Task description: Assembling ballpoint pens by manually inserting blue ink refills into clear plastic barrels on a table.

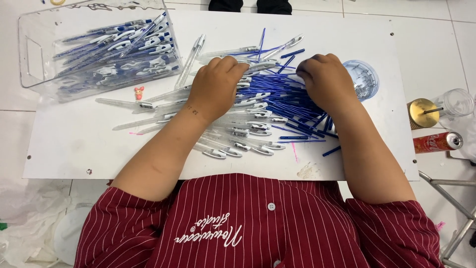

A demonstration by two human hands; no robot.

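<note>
Head view: thin blue ink refills are pinched by the curled right hand; a clear plastic pen barrel is gripped by the curled left hand.

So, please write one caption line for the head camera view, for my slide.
Left hand and right hand rest on clear pen barrels and blue refills beside a clear bin.

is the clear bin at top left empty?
No, the clear plastic bin holds a heap of assembled pens with blue and white parts.
</note>
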